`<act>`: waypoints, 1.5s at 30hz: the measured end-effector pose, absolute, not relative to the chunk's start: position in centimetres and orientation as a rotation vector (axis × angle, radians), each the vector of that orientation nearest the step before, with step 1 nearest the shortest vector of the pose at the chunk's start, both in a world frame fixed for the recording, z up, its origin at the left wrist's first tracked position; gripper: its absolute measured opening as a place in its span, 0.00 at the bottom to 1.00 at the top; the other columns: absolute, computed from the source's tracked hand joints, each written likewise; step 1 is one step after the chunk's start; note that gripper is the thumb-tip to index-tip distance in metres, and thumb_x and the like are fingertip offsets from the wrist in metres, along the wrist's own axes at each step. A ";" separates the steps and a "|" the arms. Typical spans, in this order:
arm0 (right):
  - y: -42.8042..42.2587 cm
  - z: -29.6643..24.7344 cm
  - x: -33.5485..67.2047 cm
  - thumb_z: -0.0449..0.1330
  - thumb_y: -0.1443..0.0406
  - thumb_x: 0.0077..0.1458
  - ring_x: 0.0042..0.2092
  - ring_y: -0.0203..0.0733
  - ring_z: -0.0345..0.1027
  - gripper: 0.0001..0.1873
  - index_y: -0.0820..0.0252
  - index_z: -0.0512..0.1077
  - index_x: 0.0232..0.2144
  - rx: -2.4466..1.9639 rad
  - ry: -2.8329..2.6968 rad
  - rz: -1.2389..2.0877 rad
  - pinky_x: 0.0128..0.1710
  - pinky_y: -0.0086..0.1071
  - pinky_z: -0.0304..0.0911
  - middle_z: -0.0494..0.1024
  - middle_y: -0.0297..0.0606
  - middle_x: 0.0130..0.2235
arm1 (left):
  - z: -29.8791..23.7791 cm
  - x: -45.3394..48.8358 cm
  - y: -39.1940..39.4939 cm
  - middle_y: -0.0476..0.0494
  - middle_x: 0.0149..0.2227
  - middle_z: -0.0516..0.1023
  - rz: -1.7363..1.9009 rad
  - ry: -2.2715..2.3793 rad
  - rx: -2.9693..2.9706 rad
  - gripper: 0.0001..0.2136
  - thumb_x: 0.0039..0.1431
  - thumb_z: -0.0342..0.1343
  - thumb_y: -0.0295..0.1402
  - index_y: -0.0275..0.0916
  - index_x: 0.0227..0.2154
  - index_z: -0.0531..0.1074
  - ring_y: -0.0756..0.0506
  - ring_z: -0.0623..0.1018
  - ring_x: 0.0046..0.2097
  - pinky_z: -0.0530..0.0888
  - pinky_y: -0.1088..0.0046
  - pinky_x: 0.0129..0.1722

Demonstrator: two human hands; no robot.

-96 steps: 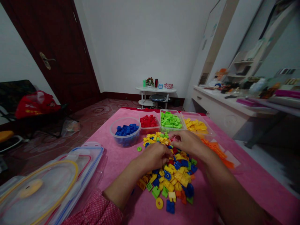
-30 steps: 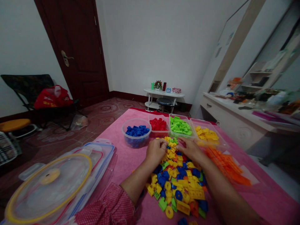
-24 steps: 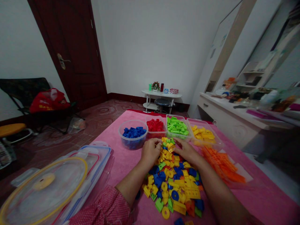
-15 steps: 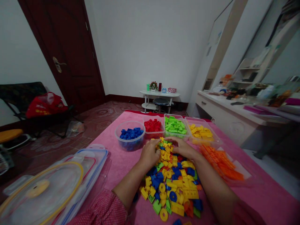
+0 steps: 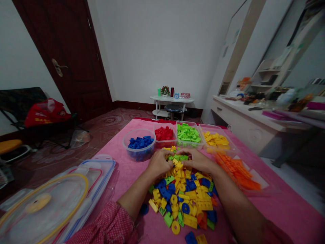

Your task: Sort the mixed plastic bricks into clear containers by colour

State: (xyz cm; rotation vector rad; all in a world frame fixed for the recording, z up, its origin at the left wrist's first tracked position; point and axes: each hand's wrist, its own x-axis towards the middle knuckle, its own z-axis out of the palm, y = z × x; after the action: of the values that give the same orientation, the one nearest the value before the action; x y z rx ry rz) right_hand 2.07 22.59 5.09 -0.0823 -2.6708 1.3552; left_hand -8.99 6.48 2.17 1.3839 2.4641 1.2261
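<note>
A mixed pile of plastic building blocks (image 5: 181,193), mostly yellow with blue, green and some orange, is spread over the pink cloth (image 5: 119,189). At its far end my left hand (image 5: 160,163) comes in from the left, fingers and thumb curled about green blocks (image 5: 179,158). My right hand (image 5: 199,160) faces it, its fingers and thumb closing on the right end of the same green cluster. The fingertips are partly hidden among the pieces. Just beyond my hands stand a round tub of blue blocks (image 5: 127,145) and a clear box of green blocks (image 5: 200,145).
A box of red blocks (image 5: 165,143), one of yellow blocks (image 5: 215,140) and one of orange blocks (image 5: 237,173) complete the row curving right. Stacked clear lids (image 5: 63,200) lie at the left. A white dresser (image 5: 243,122) stands beyond the table's right side.
Green blocks now show gathered between my two hands, where mostly yellow pieces showed before. The whole view has shifted slightly.
</note>
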 end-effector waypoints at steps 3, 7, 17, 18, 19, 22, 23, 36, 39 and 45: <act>22.0 5.3 2.1 0.58 0.71 0.42 0.44 0.43 0.70 0.19 0.60 0.74 0.40 -0.047 -2.675 1.355 0.44 0.35 0.64 0.77 0.37 0.42 | 2.6 -8.8 6.3 0.44 0.42 0.78 1.137 2.501 1.414 0.20 0.41 0.54 0.25 0.39 0.41 0.76 0.44 0.75 0.43 0.69 0.70 0.47; 21.5 5.2 2.0 0.59 0.70 0.43 0.44 0.43 0.69 0.16 0.60 0.74 0.38 -0.047 -2.697 1.244 0.45 0.34 0.62 0.77 0.37 0.41 | 2.3 -9.0 6.4 0.43 0.43 0.78 1.073 2.528 1.413 0.19 0.44 0.53 0.25 0.40 0.41 0.76 0.43 0.75 0.45 0.68 0.68 0.49; 20.9 3.5 1.1 0.61 0.67 0.45 0.35 0.40 0.68 0.11 0.60 0.75 0.35 -0.157 -2.684 0.966 0.36 0.31 0.61 0.77 0.36 0.33 | 3.0 -8.5 6.1 0.43 0.44 0.78 0.977 2.506 1.475 0.21 0.48 0.50 0.21 0.45 0.44 0.75 0.43 0.75 0.47 0.68 0.70 0.47; 20.9 3.6 1.1 0.60 0.68 0.46 0.35 0.40 0.68 0.13 0.58 0.76 0.37 -0.151 -2.702 0.948 0.37 0.31 0.61 0.78 0.36 0.34 | 3.1 -8.5 6.1 0.43 0.45 0.78 0.949 2.521 1.477 0.21 0.48 0.49 0.21 0.45 0.44 0.75 0.43 0.75 0.48 0.68 0.70 0.48; 20.9 3.6 1.2 0.60 0.68 0.47 0.36 0.40 0.69 0.14 0.57 0.76 0.38 -0.135 -2.718 0.935 0.38 0.32 0.61 0.78 0.36 0.35 | 3.1 -8.5 6.1 0.43 0.45 0.78 0.923 2.533 1.484 0.21 0.49 0.49 0.22 0.44 0.44 0.75 0.43 0.74 0.48 0.67 0.70 0.48; 20.9 3.9 1.4 0.59 0.68 0.48 0.39 0.42 0.69 0.14 0.55 0.77 0.39 -0.114 -2.732 0.897 0.41 0.34 0.61 0.78 0.37 0.38 | 3.0 -8.6 6.0 0.42 0.45 0.77 0.884 2.569 1.492 0.20 0.49 0.50 0.22 0.43 0.45 0.74 0.44 0.74 0.49 0.67 0.70 0.49; 20.9 3.9 1.4 0.60 0.68 0.48 0.40 0.43 0.68 0.14 0.55 0.77 0.39 -0.126 -2.728 0.876 0.42 0.35 0.61 0.77 0.38 0.38 | 2.9 -8.6 6.0 0.42 0.45 0.77 0.882 2.578 1.493 0.19 0.50 0.51 0.23 0.43 0.45 0.74 0.44 0.74 0.49 0.67 0.70 0.48; 20.8 4.8 1.3 0.60 0.67 0.41 0.25 0.35 0.63 0.09 0.62 0.69 0.30 -0.370 -2.464 1.143 0.24 0.26 0.57 0.70 0.31 0.24 | 3.0 -8.8 6.4 0.44 0.35 0.74 1.409 2.528 1.317 0.06 0.56 0.51 0.30 0.37 0.31 0.72 0.46 0.73 0.41 0.68 0.71 0.41; 20.2 5.6 1.4 0.57 0.67 0.43 0.22 0.33 0.59 0.11 0.61 0.70 0.34 -0.377 -2.389 1.216 0.20 0.25 0.53 0.67 0.29 0.23 | 3.2 -8.9 6.8 0.45 0.32 0.76 1.718 2.202 1.177 0.08 0.55 0.51 0.32 0.35 0.31 0.72 0.48 0.74 0.35 0.69 0.73 0.37; 18.9 6.9 1.8 0.58 0.63 0.47 0.28 0.35 0.66 0.21 0.56 0.69 0.46 -0.169 -2.343 1.578 0.24 0.27 0.61 0.74 0.35 0.35 | 3.9 -8.3 7.5 0.56 0.19 0.68 2.010 1.654 0.859 0.16 0.44 0.61 0.38 0.35 0.33 0.67 0.54 0.69 0.22 0.66 0.79 0.26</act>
State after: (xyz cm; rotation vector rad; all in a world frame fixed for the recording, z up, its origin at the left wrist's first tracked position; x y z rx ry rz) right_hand 1.79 18.90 6.88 -0.1689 -2.3430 1.5783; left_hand -8.26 7.54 3.91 0.8589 1.6544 2.0096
